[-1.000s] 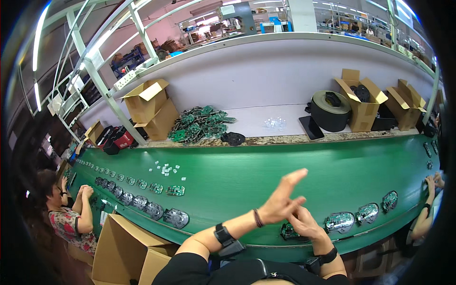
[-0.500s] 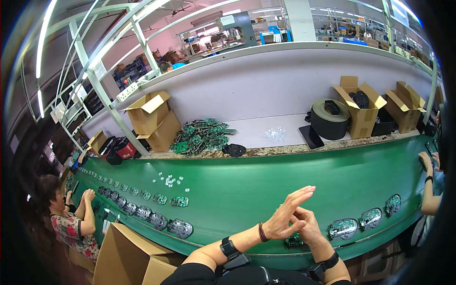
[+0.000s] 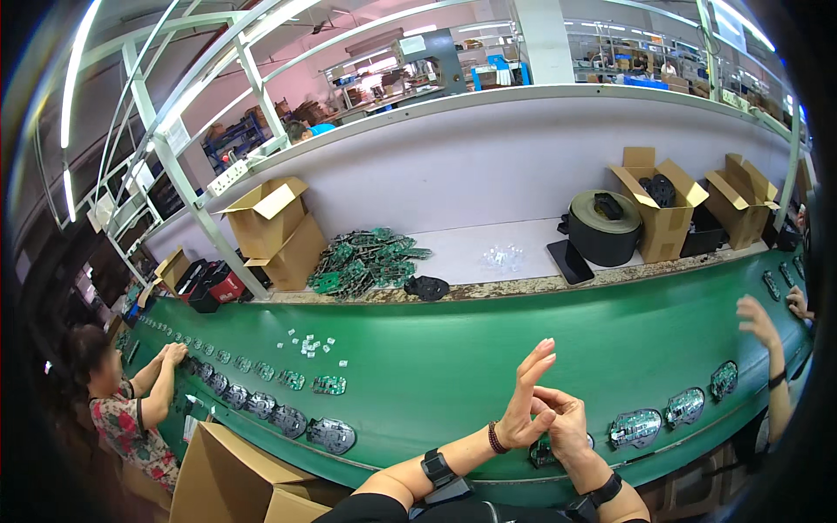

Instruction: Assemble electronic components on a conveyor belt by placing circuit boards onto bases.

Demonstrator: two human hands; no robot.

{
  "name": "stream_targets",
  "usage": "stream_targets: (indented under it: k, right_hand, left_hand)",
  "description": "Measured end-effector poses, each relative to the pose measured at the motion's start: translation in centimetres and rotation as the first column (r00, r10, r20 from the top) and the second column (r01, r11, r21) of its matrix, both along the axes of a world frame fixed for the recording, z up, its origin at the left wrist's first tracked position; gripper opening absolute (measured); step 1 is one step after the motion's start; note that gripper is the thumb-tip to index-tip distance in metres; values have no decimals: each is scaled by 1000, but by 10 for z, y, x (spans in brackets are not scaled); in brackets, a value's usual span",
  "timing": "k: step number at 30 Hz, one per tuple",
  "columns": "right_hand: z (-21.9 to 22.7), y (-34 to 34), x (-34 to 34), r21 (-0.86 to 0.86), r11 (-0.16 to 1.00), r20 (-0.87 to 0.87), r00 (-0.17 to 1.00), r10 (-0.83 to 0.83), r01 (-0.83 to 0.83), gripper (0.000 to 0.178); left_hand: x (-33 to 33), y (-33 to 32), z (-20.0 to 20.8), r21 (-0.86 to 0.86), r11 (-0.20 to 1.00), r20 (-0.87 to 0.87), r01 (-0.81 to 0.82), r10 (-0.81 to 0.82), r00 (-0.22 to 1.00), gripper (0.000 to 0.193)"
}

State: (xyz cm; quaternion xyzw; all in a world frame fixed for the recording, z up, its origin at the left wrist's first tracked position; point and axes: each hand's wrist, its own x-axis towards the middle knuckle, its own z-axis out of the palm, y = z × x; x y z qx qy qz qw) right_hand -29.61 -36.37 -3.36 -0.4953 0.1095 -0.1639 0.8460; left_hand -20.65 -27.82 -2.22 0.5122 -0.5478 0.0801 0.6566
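Observation:
My left hand [image 3: 521,411] is raised over the green belt, its fingers stretched upward and its thumb toward my right hand. My right hand [image 3: 567,424] meets it, fingers bent and pinched together against the left palm and thumb. Anything between those fingertips is too small or hidden to make out. Below the hands, partly covered by the right one, a green circuit board in a dark shell [image 3: 540,452] lies on the belt. Just right of it sits a row of similar shells with boards, the nearest shell [image 3: 635,429] face up.
Left on the green belt [image 3: 453,349] run rows of dark shells [image 3: 331,435] and circuit boards [image 3: 329,384], with small clear pieces [image 3: 309,345] beyond. A board pile [image 3: 366,260] and phone [image 3: 570,261] lie on the shelf. An open carton [image 3: 231,475] stands near left; co-workers sit at both sides.
The view has shifted slightly. My hands remain together, the left fingers now more upright. The right-hand co-worker's arm has lifted away from the boards at the far right.

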Motion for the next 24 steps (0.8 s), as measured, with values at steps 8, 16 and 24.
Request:
stream_targets:
  k: [8, 16, 24]
  right_hand:
    - [-11, -5, 1, 53, 999, -56, 998, -1, 4, 14]
    - [8, 7, 1, 121, 990, 18, 997, -69, 66, 23]
    - [-7, -3, 4, 83, 994, -71, 995, -66, 72, 19]
  left_hand:
    - [-4, 0, -2, -59, 998, -59, 14, -17, 998, 76]
    - [-6, 1, 8, -71, 990, -205, 123, -135, 969, 81]
    - [-3, -4, 6, -120, 982, -233, 143, -168, 958, 85]
